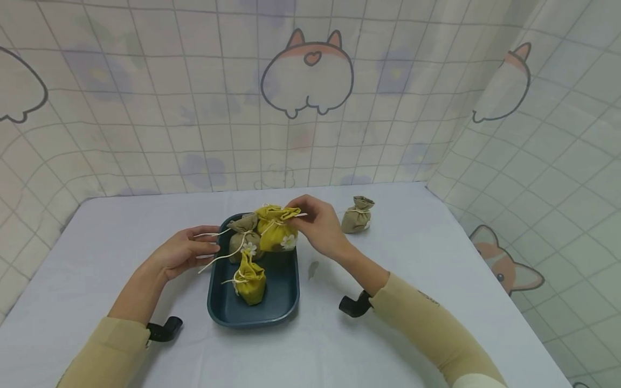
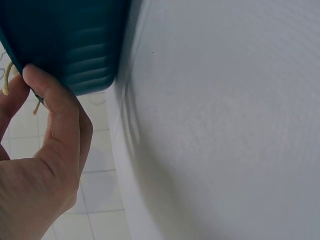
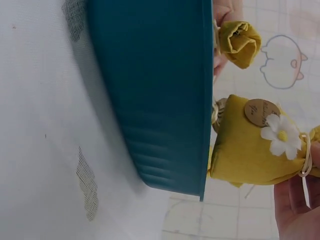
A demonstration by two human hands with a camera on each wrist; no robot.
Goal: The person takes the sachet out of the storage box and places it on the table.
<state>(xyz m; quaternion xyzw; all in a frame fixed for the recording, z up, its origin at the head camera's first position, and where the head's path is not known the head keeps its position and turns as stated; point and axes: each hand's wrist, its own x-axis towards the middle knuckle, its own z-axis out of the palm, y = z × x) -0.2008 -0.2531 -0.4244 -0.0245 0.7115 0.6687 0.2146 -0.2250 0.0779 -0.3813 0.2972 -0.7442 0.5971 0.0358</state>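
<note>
My right hand (image 1: 322,223) pinches the gathered neck of a yellow drawstring pouch (image 3: 255,145) with a white flower and a round brown tag. The pouch hangs over the right rim of a dark teal tray (image 1: 278,312). Behind it, the top of another yellow pouch (image 1: 264,212) shows, mostly hidden. A beige pouch (image 1: 240,245) stands in the tray's back left, its cords trailing over the rim. Nearer the front stands a yellow pouch (image 1: 251,285). My left hand (image 1: 186,250) touches the tray's left rim with fairly straight fingers, near the cords.
Another beige pouch (image 1: 357,215) stands on the white-covered table (image 1: 378,355), beyond the right hand. A patterned curtain (image 1: 204,108) hangs behind and to the right. Black curved pieces (image 1: 166,330) are on both wrists.
</note>
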